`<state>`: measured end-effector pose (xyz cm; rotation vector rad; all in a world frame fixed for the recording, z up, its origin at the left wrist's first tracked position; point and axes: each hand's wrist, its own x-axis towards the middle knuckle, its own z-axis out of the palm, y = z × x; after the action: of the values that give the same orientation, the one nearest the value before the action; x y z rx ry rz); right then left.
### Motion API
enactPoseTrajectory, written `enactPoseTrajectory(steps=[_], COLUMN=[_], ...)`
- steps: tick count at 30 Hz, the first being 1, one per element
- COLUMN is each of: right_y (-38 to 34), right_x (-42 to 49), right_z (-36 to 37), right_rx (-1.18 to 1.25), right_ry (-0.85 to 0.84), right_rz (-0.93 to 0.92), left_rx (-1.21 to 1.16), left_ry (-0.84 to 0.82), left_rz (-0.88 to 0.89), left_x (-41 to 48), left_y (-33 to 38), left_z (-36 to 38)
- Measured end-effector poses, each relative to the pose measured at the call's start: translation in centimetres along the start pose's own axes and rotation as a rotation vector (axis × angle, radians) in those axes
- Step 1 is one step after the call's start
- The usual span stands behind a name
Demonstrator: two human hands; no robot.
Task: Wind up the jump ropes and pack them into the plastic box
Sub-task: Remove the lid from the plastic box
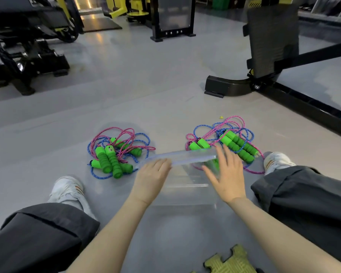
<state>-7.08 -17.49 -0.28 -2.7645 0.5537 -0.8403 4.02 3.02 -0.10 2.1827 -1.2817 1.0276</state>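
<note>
- A grey gym floor fills the scene. A person sits on it with legs spread, in dark trousers and pale shoes.
- Nearest, behind both wrists, lies a yellow-green foam puzzle tile.
- The clear plastic box stands on the floor between the forearms, with its far rim up at the hands.
- The left hand lies on the left part of that rim, its fingers curled over the edge and gripping it.
- The right hand rests against the right end of the rim, fingers straight and spread, clasping nothing.
- Just beyond the left hand and off to its left lies the left heap of jump ropes. It is loose pink and blue cord tangled round green foam handles, outside the box.
- Just past the right fingertips lies the right heap of jump ropes, equally tangled. A few of its handles show through the clear rim.
- The left shoe sits well left of the grip, and the right shoe is beside the right heap.
- Farther off, beyond the right hand, stands a black machine base.
- Far left of the grip are dark weight machines, and a yellow frame stands at the back.
</note>
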Motion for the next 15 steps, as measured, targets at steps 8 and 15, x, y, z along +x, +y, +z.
enactPoseTrajectory(steps=[8, 15], right_y=[0.8, -0.1], right_x=[1.1, 1.6], right_z=[1.8, 0.8], right_rx=[0.152, -0.048], right_ry=[-0.743, -0.603], right_rz=[0.742, 0.459], left_rx=[-0.351, -0.472], left_ry=[0.034, 0.112], left_rz=[-0.757, -0.933], left_x=[2.7, 2.7], left_y=[-1.8, -4.5], left_z=[-2.3, -2.9])
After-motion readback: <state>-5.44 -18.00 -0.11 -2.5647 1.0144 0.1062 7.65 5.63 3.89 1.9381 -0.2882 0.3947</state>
